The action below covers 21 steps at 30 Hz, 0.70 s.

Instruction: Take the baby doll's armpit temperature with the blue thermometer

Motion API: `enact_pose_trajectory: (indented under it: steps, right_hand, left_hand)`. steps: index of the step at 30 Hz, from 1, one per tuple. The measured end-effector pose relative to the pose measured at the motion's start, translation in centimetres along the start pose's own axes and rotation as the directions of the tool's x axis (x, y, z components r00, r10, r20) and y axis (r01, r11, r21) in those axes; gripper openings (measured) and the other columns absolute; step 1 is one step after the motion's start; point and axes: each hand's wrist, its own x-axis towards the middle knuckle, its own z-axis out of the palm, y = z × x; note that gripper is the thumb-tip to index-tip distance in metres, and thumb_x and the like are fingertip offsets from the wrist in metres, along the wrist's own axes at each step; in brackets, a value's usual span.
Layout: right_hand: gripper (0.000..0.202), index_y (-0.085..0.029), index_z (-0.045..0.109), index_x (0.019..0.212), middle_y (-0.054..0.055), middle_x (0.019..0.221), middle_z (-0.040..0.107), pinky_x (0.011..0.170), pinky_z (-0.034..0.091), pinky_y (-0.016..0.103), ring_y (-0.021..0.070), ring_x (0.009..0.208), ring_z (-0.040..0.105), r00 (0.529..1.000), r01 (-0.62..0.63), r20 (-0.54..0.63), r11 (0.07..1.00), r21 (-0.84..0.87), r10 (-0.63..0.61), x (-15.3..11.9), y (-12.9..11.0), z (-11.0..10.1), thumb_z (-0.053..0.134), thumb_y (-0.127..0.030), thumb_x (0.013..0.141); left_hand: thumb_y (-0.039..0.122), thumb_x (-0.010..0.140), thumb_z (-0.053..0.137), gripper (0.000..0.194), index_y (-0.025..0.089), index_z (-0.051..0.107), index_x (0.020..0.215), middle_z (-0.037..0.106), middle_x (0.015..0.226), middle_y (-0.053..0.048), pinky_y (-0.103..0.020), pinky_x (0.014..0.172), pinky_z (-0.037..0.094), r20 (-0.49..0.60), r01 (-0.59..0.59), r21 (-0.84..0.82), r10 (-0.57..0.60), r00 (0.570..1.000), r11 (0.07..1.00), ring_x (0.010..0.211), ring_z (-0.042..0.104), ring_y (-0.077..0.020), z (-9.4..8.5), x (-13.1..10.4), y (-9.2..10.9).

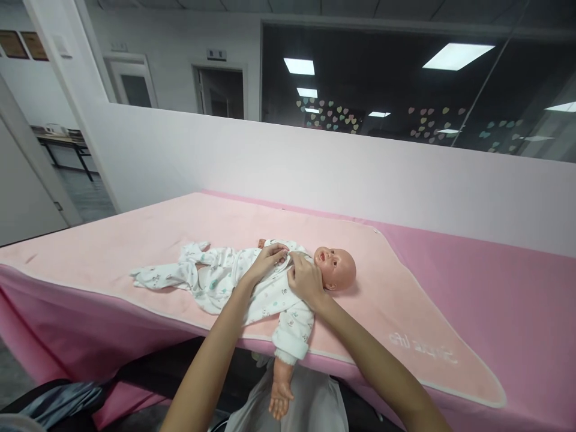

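A baby doll (344, 270) lies on its back, its bald head toward the right. It wears a white printed baby shirt (270, 300) and matching pants (168, 276). On the chest, the fingers of my left hand (269, 261) are closed on the front of the shirt. Just beside it, my right hand (306, 279) is curled, gripping the shirt below the doll's chin. The fingertips of both hands nearly meet, and the cloth between them is partly hidden. One doll arm (282, 387) with a turned-up cuff hangs over the near table edge.
Beneath the doll is a peach blanket (387, 318) with white lettering, spread over a pink cloth (508, 288). A white wall (315, 162) with a dark window above stands behind the table. At far left, a side table (67, 141) shows through a doorway.
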Motion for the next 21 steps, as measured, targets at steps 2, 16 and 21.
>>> enact_pose_trajectory:
  steps: [2, 16, 21]
  right_hand:
    - [0.038, -0.017, 0.049, 0.12, 0.01, 0.107, 0.062, 0.077, 0.044, 0.028, 0.0208, 0.093, 0.059, 0.997, 0.011, -0.071, 1.0, 0.02, -0.009, -0.4, 0.5, 0.9, 0.037, -0.016, 0.084]
    - [0.018, -0.017, 0.057, 0.087, 0.007, 0.082, 0.061, 0.073, 0.044, 0.03, 0.0184, 0.079, 0.055, 0.849, 0.263, -0.506, 0.951, 0.16, -0.15, -0.6, 2.0, 3.5, 0.039, -0.015, 0.088]
    - [0.019, -0.018, 0.061, 0.089, 0.007, 0.081, 0.062, 0.076, 0.044, 0.034, 0.0196, 0.08, 0.054, 0.802, 0.291, -0.576, 0.945, 0.146, -0.158, -0.5, 2.1, 4.1, 0.042, -0.016, 0.091]
  left_hand:
    - [0.045, 0.069, 0.067, 0.036, 0.013, 0.063, 0.083, 0.05, 0.057, 0.002, -0.023, 0.056, 0.034, -0.028, -0.009, 0.042, 0.01, 1.0, 0.999, 0.056, 0.045, -0.01, 0.0, -0.1, 0.3]
    - [0.042, 0.074, 0.063, 0.034, 0.013, 0.069, 0.09, 0.054, 0.059, 0.002, -0.027, 0.069, 0.041, -0.026, -0.006, 0.213, 0.012, 1.0, 0.977, 0.061, 0.048, -0.0117, -0.3, -0.3, 0.1]
    - [0.041, 0.072, 0.066, 0.032, 0.013, 0.072, 0.087, 0.07, 0.086, -0.007, -0.032, 0.079, 0.045, 0.138, -0.003, 0.234, -0.031, 0.99, 0.972, 0.083, 0.06, -0.0203, -0.2, -0.4, 0.5]
